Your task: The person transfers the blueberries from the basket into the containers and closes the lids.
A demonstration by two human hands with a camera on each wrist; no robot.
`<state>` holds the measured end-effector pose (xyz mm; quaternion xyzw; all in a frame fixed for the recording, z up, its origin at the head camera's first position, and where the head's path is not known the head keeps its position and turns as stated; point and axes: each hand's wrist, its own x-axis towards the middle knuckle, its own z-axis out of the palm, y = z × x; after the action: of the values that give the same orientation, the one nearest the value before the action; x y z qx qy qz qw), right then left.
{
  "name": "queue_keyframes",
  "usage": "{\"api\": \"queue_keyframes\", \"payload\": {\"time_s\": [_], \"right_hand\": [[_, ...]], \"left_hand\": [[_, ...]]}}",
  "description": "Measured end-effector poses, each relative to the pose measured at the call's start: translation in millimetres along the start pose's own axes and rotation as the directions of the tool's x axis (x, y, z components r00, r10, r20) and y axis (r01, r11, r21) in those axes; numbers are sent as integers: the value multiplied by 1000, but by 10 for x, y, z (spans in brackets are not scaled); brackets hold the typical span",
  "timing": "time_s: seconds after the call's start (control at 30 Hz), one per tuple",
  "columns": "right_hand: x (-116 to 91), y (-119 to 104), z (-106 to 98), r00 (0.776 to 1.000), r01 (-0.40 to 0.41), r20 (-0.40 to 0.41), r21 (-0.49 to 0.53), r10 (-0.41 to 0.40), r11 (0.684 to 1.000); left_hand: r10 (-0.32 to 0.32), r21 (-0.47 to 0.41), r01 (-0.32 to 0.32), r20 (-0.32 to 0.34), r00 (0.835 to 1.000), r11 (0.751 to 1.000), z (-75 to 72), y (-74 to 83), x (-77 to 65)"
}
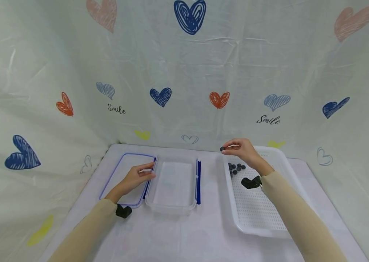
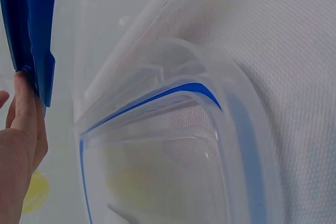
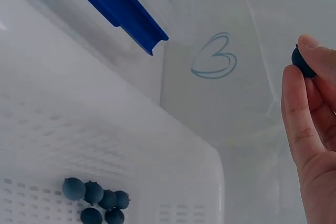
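Observation:
My right hand [image 1: 244, 151] pinches a blueberry [image 3: 302, 62] between thumb and fingertips, held up over the far left corner of the white perforated basket [image 1: 241, 227]. Several more blueberries [image 1: 235, 172] lie inside at the basket's left side. A clear plastic box [image 1: 172, 210] with blue side flaps stands at the middle of the table, with no blueberries visible inside. At its left side, my left hand [image 1: 134, 179] touches the blue flap [image 2: 41, 35] with fairly straight fingers. Part of that flap is hidden behind the fingers in the head view.
A clear lid [image 1: 119, 171] with a blue seal lies flat left of the box, partly beneath my left hand. The white-covered table [image 1: 158, 240] meets a hanging sheet [image 1: 184, 65] printed with hearts at its back edge.

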<state>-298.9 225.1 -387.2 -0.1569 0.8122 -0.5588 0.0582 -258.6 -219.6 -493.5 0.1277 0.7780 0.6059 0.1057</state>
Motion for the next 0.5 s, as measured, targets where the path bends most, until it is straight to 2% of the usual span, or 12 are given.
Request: {"api": "queue_keyframes", "payload": {"time_s": [0.13,0.37,0.5], "right_hand": [[59,-48,51,1000,-7,13,1,7,1000],[152,-78,182,999,32,36,-27,-31,999],[185,-55,275,999,23,47,-10,-22,1000]], "left_hand": [[16,3,-16,10,1000,1000,7,8,4],[26,3,-26,6,1000,1000,-7,6,13],[1,3,-1,4,1000,1000,-7,-9,-7]]}}
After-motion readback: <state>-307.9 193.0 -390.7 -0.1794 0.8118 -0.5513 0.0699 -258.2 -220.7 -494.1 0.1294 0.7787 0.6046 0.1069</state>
